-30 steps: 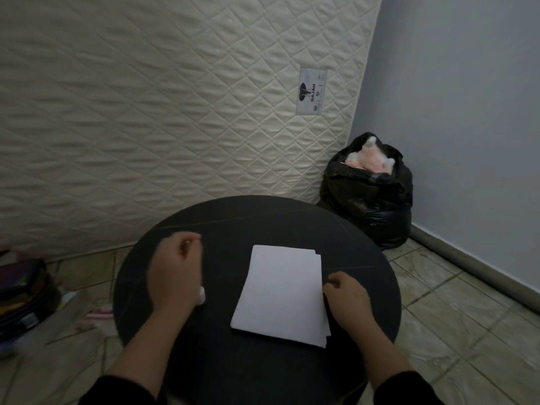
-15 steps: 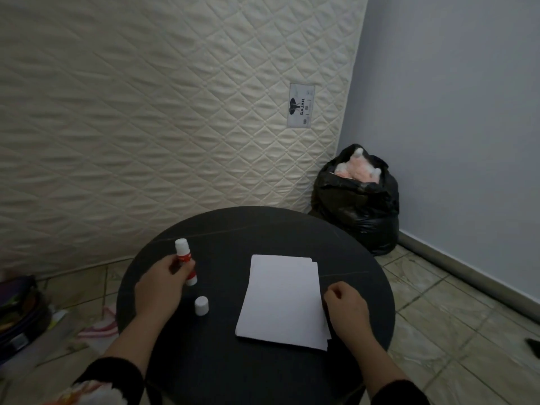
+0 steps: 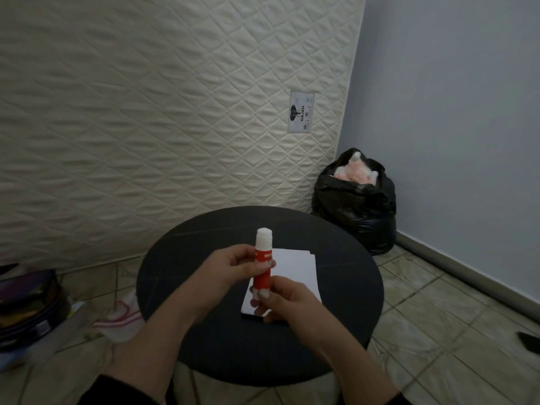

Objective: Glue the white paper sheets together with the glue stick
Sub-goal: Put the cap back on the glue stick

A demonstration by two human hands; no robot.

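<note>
The red and white glue stick [image 3: 263, 260] stands upright in the air above the round black table [image 3: 204, 331], its cap off and white tip showing. My left hand [image 3: 230, 267] grips its upper body. My right hand [image 3: 287, 301] pinches its white base from below. Under both hands a small stack of white paper sheets [image 3: 298, 273] lies flat on the table, partly hidden by my hands. The loose cap is hidden from view.
A quilted cream mattress [image 3: 175, 112] leans against the wall behind the table. A black rubbish bag [image 3: 355, 203] sits in the corner at right. Bags and a red-striped cloth [image 3: 117, 320] lie on the tiled floor at left.
My left hand lifted the uncapped glue stick from the table's left side to over the paper. My right hand left the paper's edge and took the stick's base.
</note>
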